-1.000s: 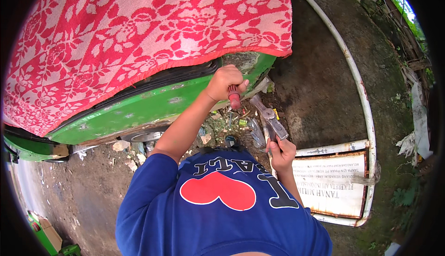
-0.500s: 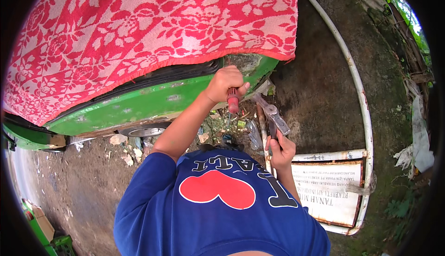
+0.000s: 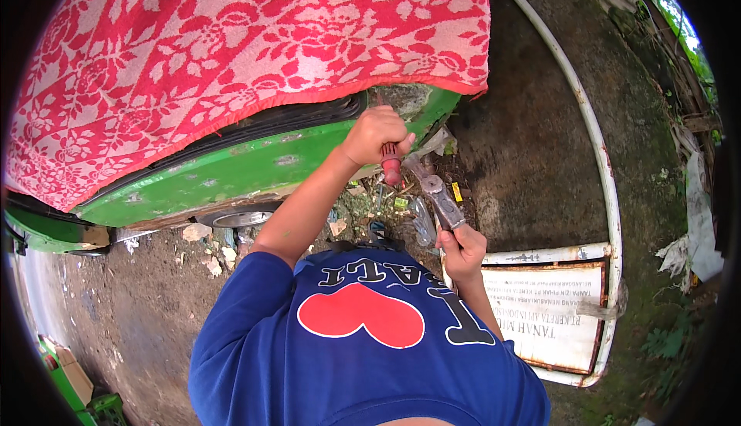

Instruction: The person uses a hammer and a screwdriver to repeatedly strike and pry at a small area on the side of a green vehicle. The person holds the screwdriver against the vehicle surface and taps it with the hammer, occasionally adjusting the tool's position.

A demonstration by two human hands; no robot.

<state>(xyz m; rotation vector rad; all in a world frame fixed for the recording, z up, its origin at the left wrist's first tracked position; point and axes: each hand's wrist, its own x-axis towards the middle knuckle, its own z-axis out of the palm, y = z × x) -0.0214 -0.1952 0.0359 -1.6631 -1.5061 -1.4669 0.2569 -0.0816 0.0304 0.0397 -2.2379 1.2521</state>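
Observation:
My left hand (image 3: pixel 376 134) is closed around a screwdriver (image 3: pixel 391 168) with a red handle, its butt end toward me. Most of the shaft is hidden by the hand, and the tip is toward the corner of a worn green vehicle body (image 3: pixel 270 156). In my right hand (image 3: pixel 463 252) is a hammer (image 3: pixel 438 197) with a worn grey metal head, gripped close below that head. The head's upper end is near the screwdriver's butt; I cannot tell whether they touch.
A red and pink floral blanket (image 3: pixel 255 48) covers the vehicle's top. On the right, a rusty white tubular frame (image 3: pixel 594 129) holds a white sign panel (image 3: pixel 544 314). Rubble and litter (image 3: pixel 340 228) lie on the dirt below. A wheel (image 3: pixel 241 218) shows under the body.
The hammer has moved left and slightly down, and its head is nearer the screwdriver handle. My left hand keeps almost the same place.

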